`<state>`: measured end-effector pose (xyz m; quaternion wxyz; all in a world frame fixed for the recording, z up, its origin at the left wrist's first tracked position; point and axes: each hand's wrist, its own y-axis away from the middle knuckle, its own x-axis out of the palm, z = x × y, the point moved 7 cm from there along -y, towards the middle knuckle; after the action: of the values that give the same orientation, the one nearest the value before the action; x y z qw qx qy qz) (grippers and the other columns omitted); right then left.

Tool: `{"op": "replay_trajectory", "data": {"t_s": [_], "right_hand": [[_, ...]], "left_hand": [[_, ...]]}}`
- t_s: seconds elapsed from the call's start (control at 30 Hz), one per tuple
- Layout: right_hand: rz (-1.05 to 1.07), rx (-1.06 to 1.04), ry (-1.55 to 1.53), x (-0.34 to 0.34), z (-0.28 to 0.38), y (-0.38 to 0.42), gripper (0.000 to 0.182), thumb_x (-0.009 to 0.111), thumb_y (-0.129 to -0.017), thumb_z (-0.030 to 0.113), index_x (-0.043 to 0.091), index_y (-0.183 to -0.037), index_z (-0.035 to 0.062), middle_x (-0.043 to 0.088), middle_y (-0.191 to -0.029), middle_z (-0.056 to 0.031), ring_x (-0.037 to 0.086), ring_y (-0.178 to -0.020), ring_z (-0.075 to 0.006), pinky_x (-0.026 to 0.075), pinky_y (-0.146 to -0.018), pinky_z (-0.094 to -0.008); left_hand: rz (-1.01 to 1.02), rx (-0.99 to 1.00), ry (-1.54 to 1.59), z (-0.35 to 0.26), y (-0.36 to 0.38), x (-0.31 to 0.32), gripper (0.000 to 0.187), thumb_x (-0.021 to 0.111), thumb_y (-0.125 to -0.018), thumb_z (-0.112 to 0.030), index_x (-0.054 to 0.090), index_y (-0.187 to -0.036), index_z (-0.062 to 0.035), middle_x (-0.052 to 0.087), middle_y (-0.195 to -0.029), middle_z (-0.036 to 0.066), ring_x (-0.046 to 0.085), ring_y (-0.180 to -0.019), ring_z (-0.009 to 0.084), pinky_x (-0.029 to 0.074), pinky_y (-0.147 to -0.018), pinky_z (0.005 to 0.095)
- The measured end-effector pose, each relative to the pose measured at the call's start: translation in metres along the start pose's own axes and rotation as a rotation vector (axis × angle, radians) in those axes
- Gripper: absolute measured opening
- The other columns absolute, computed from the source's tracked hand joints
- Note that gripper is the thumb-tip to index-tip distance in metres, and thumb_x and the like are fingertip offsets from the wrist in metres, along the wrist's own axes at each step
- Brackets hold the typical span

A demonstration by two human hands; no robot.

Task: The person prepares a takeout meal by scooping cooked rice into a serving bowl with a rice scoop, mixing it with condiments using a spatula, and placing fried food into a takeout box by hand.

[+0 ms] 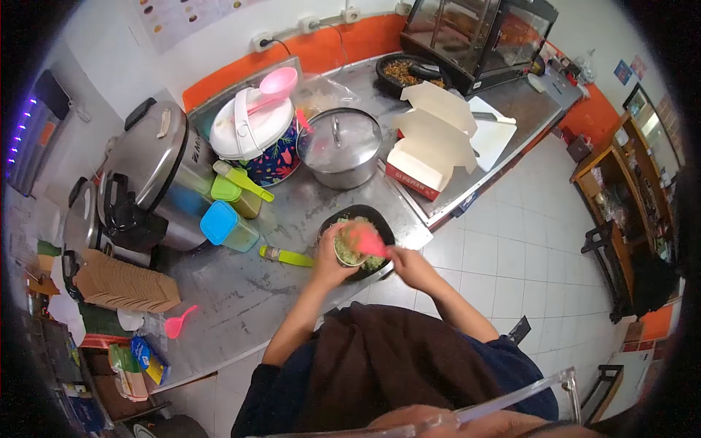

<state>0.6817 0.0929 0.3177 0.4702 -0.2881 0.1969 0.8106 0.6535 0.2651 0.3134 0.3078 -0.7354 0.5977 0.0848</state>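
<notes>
My left hand (332,264) is wrapped around a small cup (345,252) filled with shredded pale-green food. The cup is held over a black bowl (382,219), which has more of the green shreds in it. In my right hand (413,270) is the handle of a pink spoon (371,242), its head at the cup's mouth and slightly blurred. Left of the bowl, near my left hand, lies a bright-green-handled utensil (288,256). Part of the bowl is hidden behind my left hand and the cup.
A lidded steel pot (340,150) and an open cardboard box (427,157) stand behind the bowl. Left are a blue-lidded container (220,223), a large steel cooker (150,164), stacked brown cartons (124,283) and another pink spoon (177,323). The metal counter's edge (252,352) runs before me.
</notes>
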Motion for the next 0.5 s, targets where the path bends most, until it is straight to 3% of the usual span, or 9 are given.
{"op": "replay_trajectory", "data": {"t_s": [0.1,0.17,0.23,0.3,0.37,0.43,0.47,0.5], "right_hand": [[0.158,-0.006,-0.022,0.02,0.01,0.005,0.024,0.041,-0.085,0.019,0.054,-0.093,0.0004,0.056,-0.079,-0.0234,0.055,-0.075,-0.0357,0.043,-0.066,-0.0395],[0.417,-0.038,0.179,0.023,0.012,-0.003,0.024,0.04,-0.084,0.017,0.055,-0.093,0.0018,0.057,-0.082,-0.0211,0.056,-0.078,-0.0344,0.044,-0.069,-0.0386],[0.483,-0.156,0.23,0.003,0.005,-0.026,0.023,0.04,-0.079,0.013,0.058,-0.092,0.0058,0.06,-0.086,-0.0148,0.056,-0.082,-0.0316,0.045,-0.071,-0.0379],[0.215,-0.084,0.498,-0.039,0.03,-0.039,0.017,0.047,-0.072,0.016,0.06,-0.076,0.0054,0.059,-0.07,-0.0149,0.058,-0.067,-0.0304,0.045,-0.058,-0.0407],[0.181,-0.074,0.794,-0.038,0.048,-0.047,0.014,0.049,-0.07,0.015,0.06,-0.068,0.0075,0.058,-0.064,-0.0109,0.058,-0.061,-0.0276,0.044,-0.053,-0.0399],[0.122,-0.109,0.974,-0.003,0.046,-0.044,0.011,0.052,-0.068,0.014,0.06,-0.061,0.0121,0.058,-0.059,-0.0056,0.058,-0.056,-0.0217,0.042,-0.047,-0.0354],[0.071,-0.245,1.018,0.017,0.048,-0.033,0.009,0.054,-0.066,0.013,0.06,-0.06,0.0161,0.058,-0.059,-0.0024,0.057,-0.055,-0.016,0.039,-0.044,-0.0304],[0.166,-0.263,1.112,0.048,0.03,-0.024,0.009,0.054,-0.066,0.014,0.061,-0.061,0.0165,0.058,-0.059,-0.0008,0.056,-0.057,-0.0138,0.038,-0.042,-0.028]], "left_hand": [[-0.05,-0.017,-0.034,0.004,0.008,0.0,0.092,0.076,-0.042,-0.011,0.029,-0.122,-0.0058,0.041,-0.116,0.015,0.039,-0.108,0.0323,0.032,-0.091,0.0382],[-0.043,-0.033,-0.086,0.014,0.017,-0.004,0.091,0.076,-0.044,-0.01,0.029,-0.121,-0.0039,0.04,-0.116,0.016,0.037,-0.11,0.0327,0.03,-0.093,0.0387],[-0.085,-0.111,-0.04,0.015,0.021,-0.016,0.09,0.076,-0.045,-0.01,0.028,-0.121,-0.003,0.04,-0.116,0.015,0.038,-0.109,0.0312,0.031,-0.092,0.0378],[-0.136,-0.187,0.013,0.022,0.027,-0.026,0.09,0.077,-0.047,-0.009,0.027,-0.121,-0.002,0.04,-0.117,0.015,0.039,-0.109,0.0296,0.032,-0.092,0.037],[-0.363,-0.202,0.282,0.034,0.04,-0.043,0.088,0.077,-0.052,-0.009,0.025,-0.122,-0.0013,0.039,-0.116,0.014,0.04,-0.108,0.0244,0.033,-0.091,0.0344],[-0.423,-0.173,0.364,0.05,0.05,-0.033,0.084,0.074,-0.058,-0.006,0.023,-0.123,-0.0022,0.039,-0.116,0.011,0.04,-0.108,0.0209,0.034,-0.09,0.032],[-0.476,-0.279,0.548,0.066,0.057,-0.025,0.081,0.072,-0.059,-0.004,0.023,-0.123,-0.0032,0.039,-0.117,0.011,0.039,-0.108,0.0206,0.034,-0.09,0.032],[-0.526,-0.387,0.735,0.077,0.065,-0.017,0.079,0.071,-0.061,-0.001,0.023,-0.124,-0.0042,0.038,-0.117,0.01,0.039,-0.108,0.0202,0.034,-0.09,0.0319]]}}
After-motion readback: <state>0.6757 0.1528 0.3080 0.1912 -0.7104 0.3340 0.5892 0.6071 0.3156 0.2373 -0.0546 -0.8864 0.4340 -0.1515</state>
